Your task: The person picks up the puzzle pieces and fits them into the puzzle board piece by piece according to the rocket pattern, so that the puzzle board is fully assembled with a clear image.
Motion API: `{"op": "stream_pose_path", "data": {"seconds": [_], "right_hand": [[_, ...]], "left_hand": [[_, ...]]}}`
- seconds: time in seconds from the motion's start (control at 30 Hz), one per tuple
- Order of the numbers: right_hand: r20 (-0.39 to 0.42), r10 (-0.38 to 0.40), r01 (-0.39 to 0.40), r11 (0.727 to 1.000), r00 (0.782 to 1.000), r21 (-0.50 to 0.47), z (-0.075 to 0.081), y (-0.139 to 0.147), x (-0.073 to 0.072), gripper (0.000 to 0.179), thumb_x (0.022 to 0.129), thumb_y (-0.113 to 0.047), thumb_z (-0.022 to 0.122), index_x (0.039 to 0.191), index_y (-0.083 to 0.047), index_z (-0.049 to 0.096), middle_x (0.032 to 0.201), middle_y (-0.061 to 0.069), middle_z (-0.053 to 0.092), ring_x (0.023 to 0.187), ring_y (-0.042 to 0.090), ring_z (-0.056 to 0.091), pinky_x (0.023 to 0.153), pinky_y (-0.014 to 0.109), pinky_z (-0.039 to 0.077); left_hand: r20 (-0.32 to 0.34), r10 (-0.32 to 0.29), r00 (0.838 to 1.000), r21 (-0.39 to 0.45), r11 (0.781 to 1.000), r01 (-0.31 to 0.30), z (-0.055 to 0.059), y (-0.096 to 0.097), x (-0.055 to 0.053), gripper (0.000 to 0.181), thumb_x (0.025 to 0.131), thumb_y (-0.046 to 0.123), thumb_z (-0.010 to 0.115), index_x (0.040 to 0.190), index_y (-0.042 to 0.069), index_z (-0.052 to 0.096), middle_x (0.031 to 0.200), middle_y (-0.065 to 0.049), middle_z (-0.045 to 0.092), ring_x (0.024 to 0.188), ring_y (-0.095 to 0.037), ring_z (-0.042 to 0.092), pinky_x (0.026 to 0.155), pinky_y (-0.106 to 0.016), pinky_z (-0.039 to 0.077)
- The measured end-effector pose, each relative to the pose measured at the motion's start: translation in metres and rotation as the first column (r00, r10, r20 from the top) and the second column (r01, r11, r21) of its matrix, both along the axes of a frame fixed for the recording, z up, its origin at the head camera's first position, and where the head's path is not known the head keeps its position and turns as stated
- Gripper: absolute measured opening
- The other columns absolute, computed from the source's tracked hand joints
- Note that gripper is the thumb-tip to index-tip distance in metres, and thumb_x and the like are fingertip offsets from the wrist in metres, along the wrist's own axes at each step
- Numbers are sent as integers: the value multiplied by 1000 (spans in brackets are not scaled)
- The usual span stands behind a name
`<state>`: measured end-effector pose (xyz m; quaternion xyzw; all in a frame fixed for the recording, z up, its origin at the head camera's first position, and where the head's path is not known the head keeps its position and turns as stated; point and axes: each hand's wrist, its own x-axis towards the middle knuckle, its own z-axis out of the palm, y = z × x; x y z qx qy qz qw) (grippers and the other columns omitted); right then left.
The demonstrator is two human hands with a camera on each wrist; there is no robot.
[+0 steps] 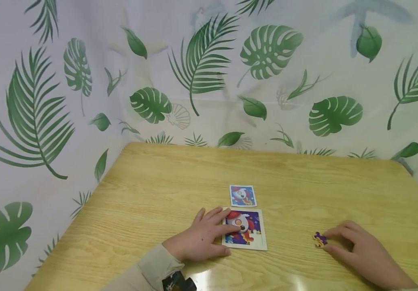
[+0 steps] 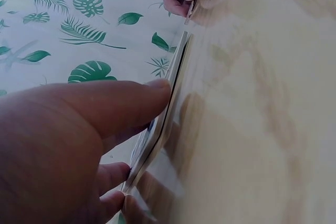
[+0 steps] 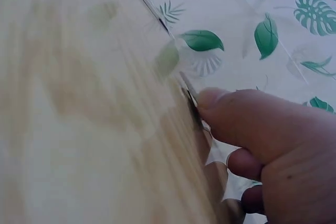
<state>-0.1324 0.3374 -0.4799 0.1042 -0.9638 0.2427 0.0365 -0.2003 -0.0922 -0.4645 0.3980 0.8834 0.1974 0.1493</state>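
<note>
A square jigsaw puzzle (image 1: 264, 238) in a pale frame lies on the table, its picture a white and red character on purple. White backing shows at its lower right, where part of the picture is absent. My left hand (image 1: 205, 236) rests on the puzzle's left side, fingers spread across it. To the right, my right hand (image 1: 361, 248) pinches a purple and yellow puzzle piece (image 1: 319, 239) between thumb and fingers, at the tabletop. In the right wrist view the piece (image 3: 189, 85) appears edge-on as a thin sliver under the thumb.
A small picture card (image 1: 243, 196) with a similar character lies just behind the puzzle. The wooden table (image 1: 158, 173) reaches back to a leaf-patterned curtain (image 1: 209, 72). A dark device (image 1: 178, 281) is strapped at the left wrist.
</note>
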Motion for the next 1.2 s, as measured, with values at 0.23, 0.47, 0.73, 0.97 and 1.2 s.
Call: {"op": "stream_pose_path", "data": {"seconds": [0.23,0.47,0.73,0.97,1.2], "right_hand": [[-16,32,-33,994,999,-105,-1,-32,-3,13,91,-46,74,103,-41,71,102,-22,61,92,2,57,80,24,48],[-101,127,-142,977,987,-161,-4,-73,-16,14,89,-42,78,99,-38,68,97,-22,61,88,2,56,78,27,50],[-59,189,-196,968,980,-159,-1,-107,-28,18,88,-50,76,98,-38,66,97,-24,60,91,0,56,85,33,51],[-63,228,-235,961,972,-145,2,-126,-31,19,89,-50,75,99,-37,66,98,-22,58,93,2,55,88,37,51],[-50,221,-224,972,974,-71,4,-136,-32,20,87,-47,78,96,-34,67,96,-21,56,91,2,54,87,39,52]], "left_hand": [[11,6,1000,0,1000,-6,1,0,1,59,97,53,60,153,42,44,169,-1,14,155,-28,7,117,-64,-1],[30,17,999,24,1000,-18,0,-4,2,58,97,53,59,152,41,44,169,1,13,155,-27,5,117,-64,-1],[27,7,1000,26,1000,-8,0,1,1,58,98,53,59,153,41,44,169,1,13,155,-27,5,117,-64,-1],[28,8,1000,29,1000,-9,1,0,1,58,98,53,58,153,40,45,169,0,12,155,-28,5,117,-64,-1],[21,9,1000,24,1000,-10,1,2,2,58,97,53,59,152,39,46,169,-1,14,154,-29,6,117,-65,-1]]}}
